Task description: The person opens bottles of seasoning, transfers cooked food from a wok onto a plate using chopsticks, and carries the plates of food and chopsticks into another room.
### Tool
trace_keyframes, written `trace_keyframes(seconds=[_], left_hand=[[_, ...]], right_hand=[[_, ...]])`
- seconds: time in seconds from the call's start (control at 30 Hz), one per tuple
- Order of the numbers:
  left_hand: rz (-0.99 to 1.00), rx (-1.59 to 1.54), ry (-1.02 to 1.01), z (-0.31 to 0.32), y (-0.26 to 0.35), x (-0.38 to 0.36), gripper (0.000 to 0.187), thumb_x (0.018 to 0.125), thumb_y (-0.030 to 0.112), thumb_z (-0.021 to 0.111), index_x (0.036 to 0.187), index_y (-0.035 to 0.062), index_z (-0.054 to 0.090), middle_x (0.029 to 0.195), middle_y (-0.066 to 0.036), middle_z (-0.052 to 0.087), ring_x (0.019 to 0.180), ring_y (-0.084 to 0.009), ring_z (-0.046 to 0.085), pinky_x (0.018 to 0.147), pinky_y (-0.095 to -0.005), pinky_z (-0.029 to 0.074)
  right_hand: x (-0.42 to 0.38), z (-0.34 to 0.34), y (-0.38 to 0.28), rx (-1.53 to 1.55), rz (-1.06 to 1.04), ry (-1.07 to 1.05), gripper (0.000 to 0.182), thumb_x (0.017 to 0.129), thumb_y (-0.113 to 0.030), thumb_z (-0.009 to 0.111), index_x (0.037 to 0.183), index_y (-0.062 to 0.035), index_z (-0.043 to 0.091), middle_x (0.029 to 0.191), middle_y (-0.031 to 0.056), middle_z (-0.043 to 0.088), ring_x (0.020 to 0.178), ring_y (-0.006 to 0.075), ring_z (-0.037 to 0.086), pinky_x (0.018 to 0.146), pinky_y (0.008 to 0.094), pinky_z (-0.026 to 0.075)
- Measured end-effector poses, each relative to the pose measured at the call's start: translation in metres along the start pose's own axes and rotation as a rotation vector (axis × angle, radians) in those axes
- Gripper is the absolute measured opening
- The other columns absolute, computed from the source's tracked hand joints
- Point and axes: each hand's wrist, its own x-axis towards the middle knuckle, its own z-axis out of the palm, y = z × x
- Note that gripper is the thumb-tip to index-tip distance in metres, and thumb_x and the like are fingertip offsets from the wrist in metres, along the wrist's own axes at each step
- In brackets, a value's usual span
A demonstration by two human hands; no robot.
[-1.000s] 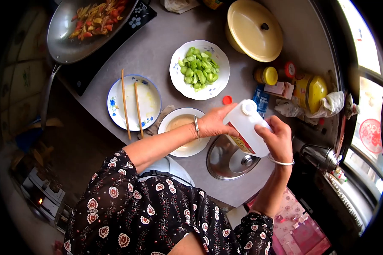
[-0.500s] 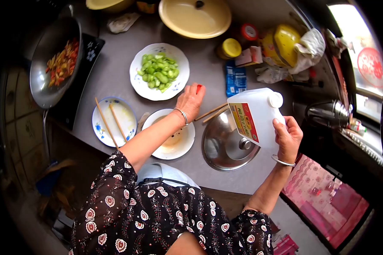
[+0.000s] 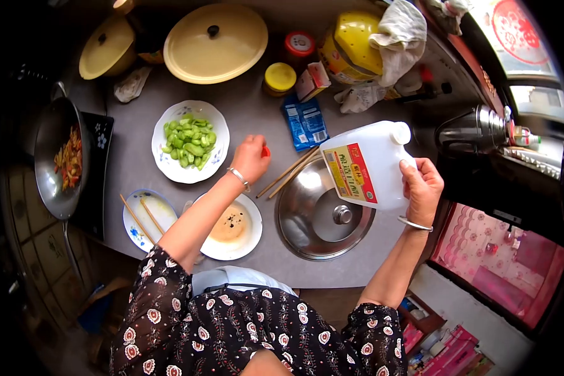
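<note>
My right hand [image 3: 423,186] is wrapped round the handle of a white plastic jug [image 3: 385,166]. The jug is tilted, its label facing me, its neck at the upper right, over a steel pot lid [image 3: 301,235]. My left hand [image 3: 250,159] is closed on a small red cap [image 3: 266,151], partly hidden by the fingers. It hovers over the counter, to the right of a white plate of chopped green vegetables [image 3: 191,141]. Below my left forearm is a white dish [image 3: 247,241] with brownish liquid and dark specks.
A blue-rimmed plate [image 3: 135,229] with chopsticks stands left, beside a wok [image 3: 56,182] of cooked food. Chopsticks [image 3: 288,174] and a blue packet [image 3: 305,123] lie near the lid. Jars, a yellow container [image 3: 354,44] and a large cream lid [image 3: 216,44] line the back.
The view has turned, so the counter things appear further left. My left hand is a little further from me over the counter. Both hands keep their hold on the cap and jug.
</note>
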Motion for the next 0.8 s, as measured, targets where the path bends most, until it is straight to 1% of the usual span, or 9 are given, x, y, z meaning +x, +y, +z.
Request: trace_keyframes(seconds=[0.07, 0.1, 0.2, 0.23, 0.33, 0.37, 0.53, 0.6, 0.8], left_hand=[[-0.023, -0.149, 0.003, -0.012, 0.008, -0.005, 0.024, 0.064, 0.006, 0.065, 0.085, 0.0014, 0.054, 0.084, -0.015, 0.057, 0.07, -0.0273, 0.059, 0.066, -0.0331, 0.05], [-0.096, -0.258, -0.041, -0.018, 0.014, -0.007, 0.024, 0.065, 0.004, 0.066, 0.086, 0.0004, 0.055, 0.079, -0.013, 0.06, 0.066, -0.0203, 0.06, 0.063, -0.0292, 0.05], [-0.232, -0.509, -0.153, -0.028, 0.026, -0.016, 0.028, 0.066, 0.002, 0.066, 0.092, -0.0009, 0.056, 0.078, -0.009, 0.06, 0.065, -0.0137, 0.059, 0.061, -0.026, 0.05], [-0.241, -0.573, -0.173, -0.028, 0.027, -0.019, 0.029, 0.068, 0.001, 0.064, 0.096, -0.0023, 0.056, 0.078, -0.006, 0.059, 0.066, -0.0095, 0.058, 0.059, -0.0237, 0.05], [-0.394, -0.771, -0.269, -0.034, 0.035, -0.026, 0.026, 0.071, -0.001, 0.062, 0.097, -0.0026, 0.056, 0.079, -0.004, 0.058, 0.066, -0.0083, 0.057, 0.059, -0.0227, 0.05], [-0.394, -0.8, -0.291, -0.035, 0.037, -0.028, 0.025, 0.073, -0.002, 0.06, 0.097, -0.0029, 0.056, 0.079, -0.003, 0.057, 0.066, -0.0074, 0.056, 0.059, -0.0221, 0.05], [-0.382, -0.829, -0.315, -0.03, 0.05, -0.039, 0.025, 0.072, -0.002, 0.061, 0.096, -0.0026, 0.056, 0.075, -0.003, 0.057, 0.064, -0.0078, 0.055, 0.058, -0.0221, 0.048], [-0.416, -0.886, -0.338, -0.026, 0.053, -0.045, 0.025, 0.071, -0.003, 0.061, 0.095, -0.0028, 0.056, 0.074, -0.003, 0.058, 0.062, -0.0081, 0.056, 0.056, -0.022, 0.047], [-0.421, -0.93, -0.354, -0.022, 0.055, -0.049, 0.026, 0.072, -0.002, 0.062, 0.097, -0.002, 0.056, 0.079, -0.004, 0.058, 0.068, -0.0091, 0.056, 0.061, -0.0226, 0.049]], right_hand=[[0.009, -0.011, 0.001, -0.009, -0.006, 0.039, 0.014, 0.077, -0.013, 0.068, 0.076, -0.0028, 0.058, 0.057, -0.0061, 0.048, 0.048, -0.0004, 0.038, 0.043, 0.0154, 0.025], [0.017, -0.017, 0.006, -0.017, -0.021, 0.054, 0.015, 0.077, -0.014, 0.068, 0.076, -0.0025, 0.058, 0.057, -0.0057, 0.048, 0.048, -0.0002, 0.038, 0.043, 0.0155, 0.025], [0.035, -0.025, 0.015, -0.021, -0.04, 0.125, 0.016, 0.077, -0.015, 0.069, 0.073, -0.0034, 0.057, 0.057, -0.0055, 0.048, 0.047, 0.0, 0.038, 0.042, 0.0157, 0.026], [0.044, -0.028, 0.019, -0.019, -0.038, 0.156, 0.017, 0.077, -0.015, 0.069, 0.073, -0.0038, 0.057, 0.056, -0.0053, 0.048, 0.047, 0.0001, 0.038, 0.042, 0.0157, 0.026], [0.069, -0.038, 0.036, 0.008, -0.043, 0.225, 0.019, 0.076, -0.017, 0.07, 0.072, -0.0044, 0.056, 0.056, -0.0041, 0.048, 0.047, 0.0011, 0.04, 0.041, 0.0157, 0.028], [0.079, -0.04, 0.043, 0.019, -0.036, 0.251, 0.019, 0.076, -0.017, 0.07, 0.071, -0.0045, 0.056, 0.056, -0.0038, 0.048, 0.047, 0.0013, 0.04, 0.041, 0.0157, 0.028], [0.12, -0.044, 0.072, 0.162, -0.014, 0.352, 0.021, 0.075, -0.016, 0.071, 0.071, -0.0031, 0.055, 0.056, -0.0012, 0.049, 0.045, 0.0032, 0.042, 0.037, 0.0169, 0.03], [0.137, -0.044, 0.075, 0.105, 0.011, 0.411, 0.022, 0.073, -0.015, 0.072, 0.071, -0.0022, 0.054, 0.056, 0.0008, 0.051, 0.044, 0.0049, 0.045, 0.036, 0.0181, 0.032], [0.163, -0.041, 0.088, 0.182, 0.046, 0.441, 0.022, 0.073, -0.015, 0.072, 0.07, -0.0024, 0.054, 0.057, 0.0014, 0.052, 0.045, 0.006, 0.046, 0.036, 0.0196, 0.034]])
